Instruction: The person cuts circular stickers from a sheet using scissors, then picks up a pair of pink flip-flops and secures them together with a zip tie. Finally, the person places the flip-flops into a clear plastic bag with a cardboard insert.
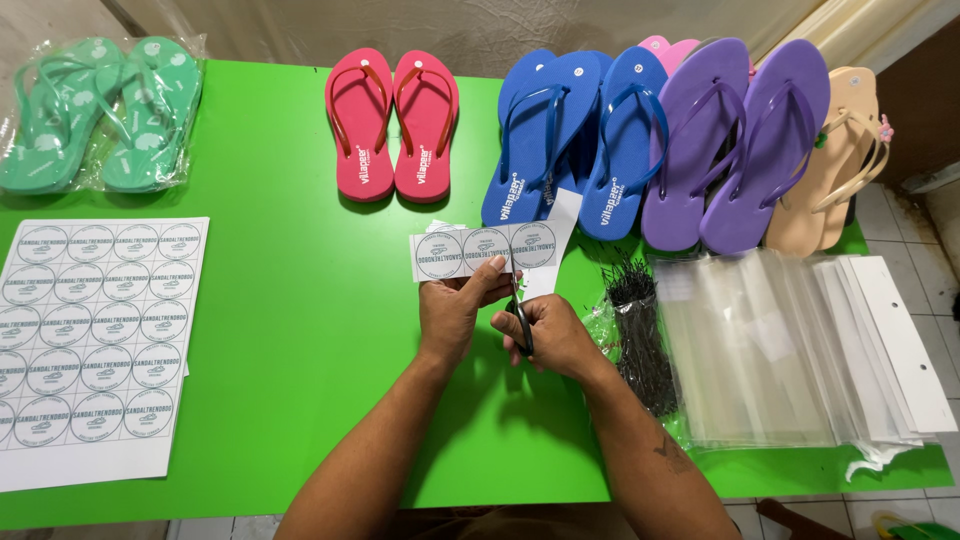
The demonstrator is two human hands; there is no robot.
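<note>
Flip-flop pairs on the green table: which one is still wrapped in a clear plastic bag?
The mint-green flip-flop pair at the table's far left corner; the red, blue, purple and beige pairs lie bare.

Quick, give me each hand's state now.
Left hand: closed on the sticker strip, thumb on top.
Right hand: closed on the scissors, blades at the strip.

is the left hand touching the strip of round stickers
Touching. The head view shows the left hand pinching the sticker strip at its lower edge, thumb lying over the paper, while the right hand works scissors.
</note>
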